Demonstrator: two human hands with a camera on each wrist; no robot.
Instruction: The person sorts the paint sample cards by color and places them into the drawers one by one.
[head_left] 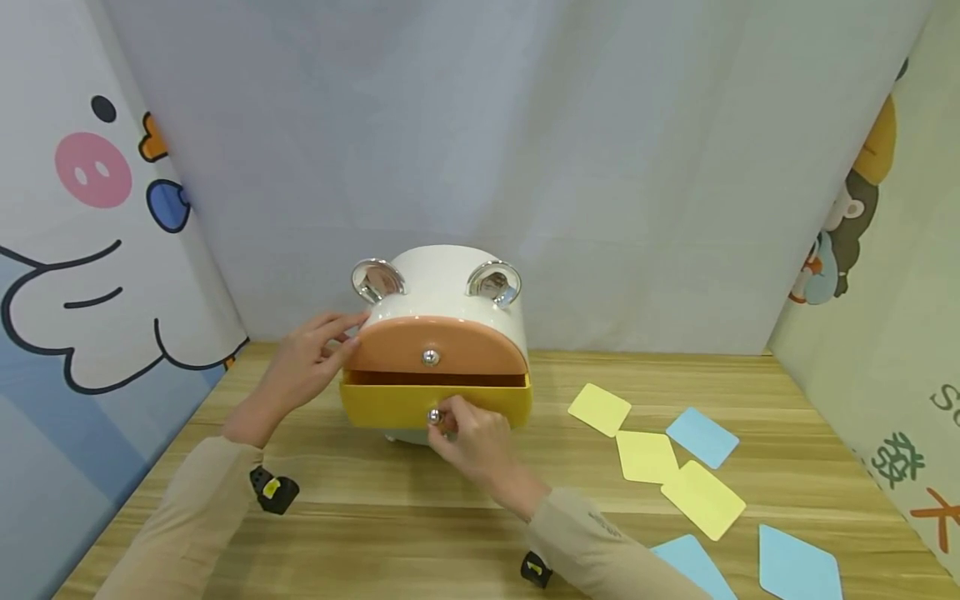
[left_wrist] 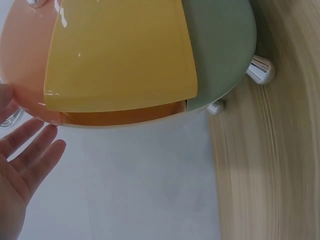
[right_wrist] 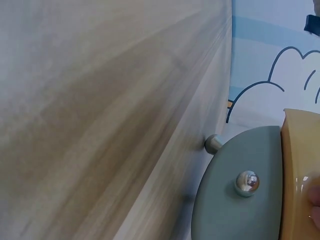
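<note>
The small drawer cabinet [head_left: 438, 333] stands on the wooden table [head_left: 450, 533], and its yellow drawer [head_left: 397, 407] juts slightly out under the orange drawer [head_left: 438, 346]. The right hand [head_left: 472, 442] pinches the yellow drawer's silver knob [head_left: 433, 416]; the left hand [head_left: 303, 367], fingers spread, steadies the cabinet's left side. A hard tug could slide or tip this light cabinet on its small metal feet [left_wrist: 260, 69] (they look smooth). The glossy plastic is rounded; flat pastel cards [head_left: 645, 457] lie to the cabinet's right.
</note>
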